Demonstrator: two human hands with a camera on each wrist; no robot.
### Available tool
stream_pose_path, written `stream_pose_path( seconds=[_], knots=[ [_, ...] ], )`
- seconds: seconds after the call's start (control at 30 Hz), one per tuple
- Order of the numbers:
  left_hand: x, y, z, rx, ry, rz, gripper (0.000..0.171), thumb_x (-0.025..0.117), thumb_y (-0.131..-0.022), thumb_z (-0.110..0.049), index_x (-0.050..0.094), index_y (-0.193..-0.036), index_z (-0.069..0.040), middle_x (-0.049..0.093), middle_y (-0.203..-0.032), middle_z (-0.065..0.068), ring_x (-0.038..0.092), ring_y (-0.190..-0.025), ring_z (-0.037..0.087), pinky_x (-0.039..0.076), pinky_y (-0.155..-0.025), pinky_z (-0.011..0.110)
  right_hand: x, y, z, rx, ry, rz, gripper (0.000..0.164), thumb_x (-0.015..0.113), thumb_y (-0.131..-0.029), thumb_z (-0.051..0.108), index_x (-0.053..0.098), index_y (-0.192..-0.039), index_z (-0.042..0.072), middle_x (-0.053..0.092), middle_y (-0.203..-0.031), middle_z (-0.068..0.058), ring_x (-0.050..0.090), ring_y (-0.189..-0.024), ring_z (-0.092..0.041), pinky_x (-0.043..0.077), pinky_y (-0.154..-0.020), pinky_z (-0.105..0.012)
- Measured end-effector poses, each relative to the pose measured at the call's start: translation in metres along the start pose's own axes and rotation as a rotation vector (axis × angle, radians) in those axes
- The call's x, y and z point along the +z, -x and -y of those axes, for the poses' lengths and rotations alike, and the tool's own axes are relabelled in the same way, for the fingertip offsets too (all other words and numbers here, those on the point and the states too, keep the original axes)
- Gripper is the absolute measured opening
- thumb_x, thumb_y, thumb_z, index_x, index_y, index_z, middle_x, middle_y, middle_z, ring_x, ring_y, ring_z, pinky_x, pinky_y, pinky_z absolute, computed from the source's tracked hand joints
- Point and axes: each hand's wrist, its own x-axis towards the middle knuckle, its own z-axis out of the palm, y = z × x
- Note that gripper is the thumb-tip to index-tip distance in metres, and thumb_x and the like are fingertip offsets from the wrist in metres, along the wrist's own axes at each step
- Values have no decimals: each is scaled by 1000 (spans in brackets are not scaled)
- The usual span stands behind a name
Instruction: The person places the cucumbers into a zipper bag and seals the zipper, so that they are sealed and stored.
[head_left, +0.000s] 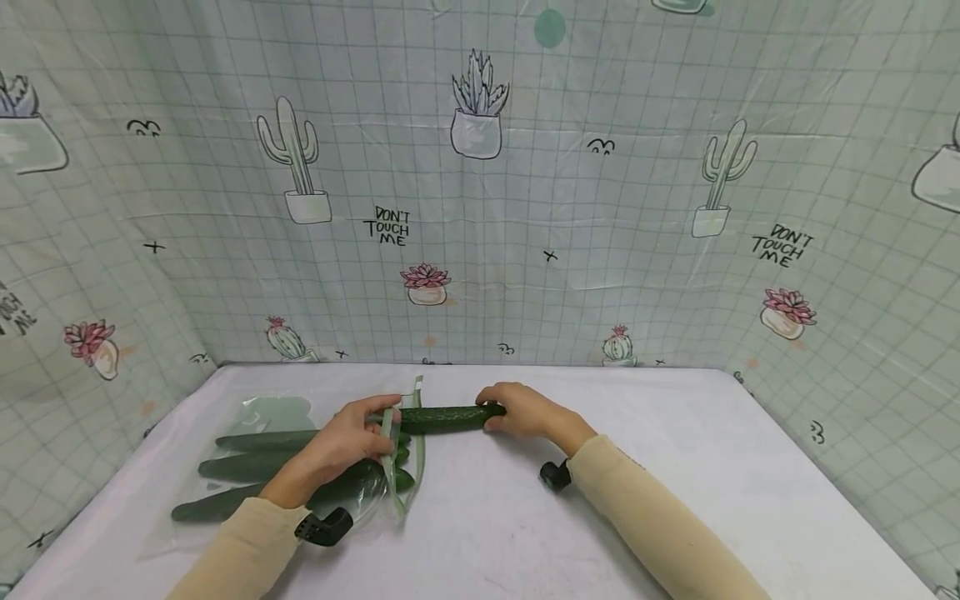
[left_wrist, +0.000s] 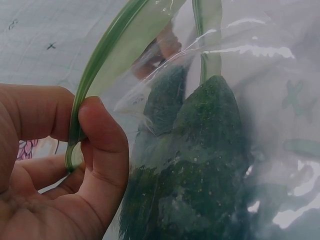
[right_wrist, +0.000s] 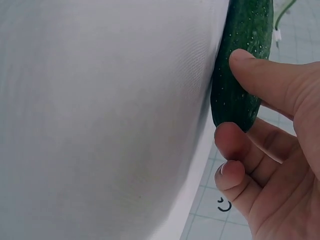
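A clear zip bag (head_left: pixel 258 412) with a green zip edge lies on the left of the table, several cucumbers (head_left: pixel 247 467) side by side inside it. My left hand (head_left: pixel 348 437) pinches the green edge (left_wrist: pixel 100 60) of the bag's mouth between thumb and forefinger and holds it up. Another cucumber (head_left: pixel 450 418) lies level across the mouth, its left end inside the bag behind the left hand. At its right end my right hand (head_left: pixel 517 410) grips it, thumb (right_wrist: pixel 265 75) on one side and fingers curled around the tip.
The white table (head_left: pixel 600 517) runs back to a curtain (head_left: pixel 525 208) printed with cacti, which also hangs along both sides. A black wrist camera (head_left: pixel 326 527) sits on the left wrist and another one (head_left: pixel 555 475) on the right.
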Motion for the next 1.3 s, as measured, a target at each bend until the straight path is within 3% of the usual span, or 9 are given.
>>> stream_pose_path(
  seconds=[0.2,0.5,0.73,0.93,1.3],
  knots=[
    [1,0,-1,-2,-8,-1,74,59,-80,10,29,-148,2,46,-121,24,42,-60,15,50,-61,37,0,0,0,10,5,19,43,73,-86,25,61,-125,11,61,-121,-3,54,-115,-21,41,-99,-38],
    [2,1,0,-3,2,-14,77,60,-79,10,28,-148,3,46,-122,23,42,-60,16,50,-60,38,4,-4,1,9,58,12,33,68,-90,23,60,-121,14,61,-112,-2,56,-107,-20,43,-94,-39],
    [1,0,0,2,9,-6,75,59,-81,10,28,-148,2,45,-123,23,40,-59,15,50,-61,37,1,-2,3,-60,88,-55,30,68,-90,21,60,-118,15,60,-104,0,56,-94,-17,46,-84,-39],
    [0,-1,-1,-6,20,-19,73,58,-82,10,30,-148,0,46,-123,21,38,-59,15,50,-63,38,2,-12,22,-119,122,-107,29,67,-91,23,61,-117,14,60,-106,-1,56,-92,-15,47,-80,-39],
    [-1,-1,-3,-1,28,-36,72,58,-81,9,31,-147,0,48,-117,18,40,-59,14,51,-64,40,16,-45,59,-122,130,-112,28,68,-91,26,62,-115,15,60,-105,0,56,-89,-13,48,-79,-33]
  ],
)
